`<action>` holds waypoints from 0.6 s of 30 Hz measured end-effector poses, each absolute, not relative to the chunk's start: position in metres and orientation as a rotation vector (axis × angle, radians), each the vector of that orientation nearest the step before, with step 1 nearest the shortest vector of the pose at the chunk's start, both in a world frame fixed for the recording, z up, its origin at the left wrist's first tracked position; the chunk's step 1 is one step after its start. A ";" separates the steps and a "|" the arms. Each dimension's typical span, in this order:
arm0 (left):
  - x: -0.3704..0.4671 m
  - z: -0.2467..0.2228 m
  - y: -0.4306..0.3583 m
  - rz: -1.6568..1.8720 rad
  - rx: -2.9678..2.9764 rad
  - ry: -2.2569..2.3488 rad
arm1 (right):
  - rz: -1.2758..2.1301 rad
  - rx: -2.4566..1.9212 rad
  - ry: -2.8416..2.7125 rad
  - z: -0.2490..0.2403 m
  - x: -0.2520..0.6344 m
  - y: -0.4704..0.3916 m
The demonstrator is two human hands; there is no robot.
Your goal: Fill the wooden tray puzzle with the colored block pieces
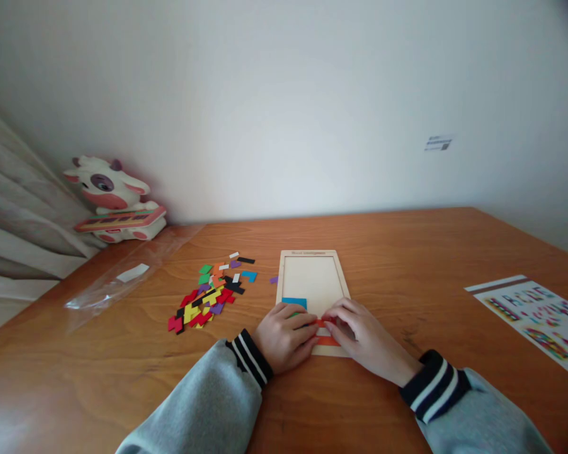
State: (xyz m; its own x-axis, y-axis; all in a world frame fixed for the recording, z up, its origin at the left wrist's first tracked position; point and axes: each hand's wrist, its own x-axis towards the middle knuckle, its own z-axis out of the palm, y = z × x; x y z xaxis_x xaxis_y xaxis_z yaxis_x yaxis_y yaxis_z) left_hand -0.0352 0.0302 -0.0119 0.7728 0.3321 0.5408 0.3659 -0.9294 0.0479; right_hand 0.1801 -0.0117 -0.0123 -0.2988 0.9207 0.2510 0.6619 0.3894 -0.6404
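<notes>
A shallow wooden puzzle tray (312,277) lies on the table in front of me. Blue (294,302) and orange (327,341) pieces sit in its lower part, and a bit of green shows by my left fingers. My left hand (286,337) rests over the tray's lower left edge, fingers stretched across the pieces and hiding some of them. From the right, my right hand (355,328) pinches a small red-orange puzzle piece (320,323) between thumb and fingers, low over the tray. The piece's full outline is hidden by the fingers.
Left of the tray is a loose pile of coloured puzzle pieces (208,296), with a purple piece (274,280) closer to the frame. A clear plastic bag (123,284) and a cow toy keyboard (118,208) lie farther left. A printed sheet (534,315) is at right.
</notes>
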 end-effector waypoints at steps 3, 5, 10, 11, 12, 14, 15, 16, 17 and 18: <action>-0.034 -0.012 0.028 -0.868 -2.902 -0.574 | 0.592 -1.342 -2.065 -0.014 0.181 -0.012; -0.034 -0.011 0.027 -0.868 -2.902 -0.592 | 0.602 -1.334 -2.063 -0.014 0.182 -0.012; -0.041 -0.008 0.035 -0.910 -2.844 -0.692 | 0.651 -1.326 -2.042 -0.013 0.183 -0.012; -0.047 -0.007 0.040 -0.917 -2.814 -0.741 | 0.665 -1.323 -2.038 -0.012 0.184 -0.012; -0.054 -0.006 0.046 -0.921 -2.772 -0.810 | 0.677 -1.319 -2.034 -0.011 0.184 -0.012; -0.074 -0.004 0.061 -0.897 -2.676 -1.009 | 0.691 -1.312 -2.023 -0.010 0.185 -0.013; -0.086 -0.004 0.068 -0.862 -2.613 -1.136 | 0.693 -1.310 -2.017 -0.009 0.186 -0.013; -0.099 -0.003 0.074 -0.803 -2.538 -1.264 | 0.692 -1.310 -2.010 -0.008 0.186 -0.014; -0.112 -0.003 0.080 -0.745 -2.444 -1.399 | 0.687 -1.309 -2.003 -0.008 0.186 -0.014; -0.124 -0.003 0.085 -0.663 -2.354 -1.553 | 0.678 -1.307 -1.998 -0.007 0.186 -0.014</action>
State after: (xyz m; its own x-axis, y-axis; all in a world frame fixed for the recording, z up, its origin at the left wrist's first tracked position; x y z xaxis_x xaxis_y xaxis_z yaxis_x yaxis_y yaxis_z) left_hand -0.1243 0.0850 -0.0034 0.3305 0.8029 0.4962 0.9138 -0.4038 0.0447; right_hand 0.1864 -0.0144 -0.0072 -0.2938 0.9263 0.2358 0.5913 0.3699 -0.7166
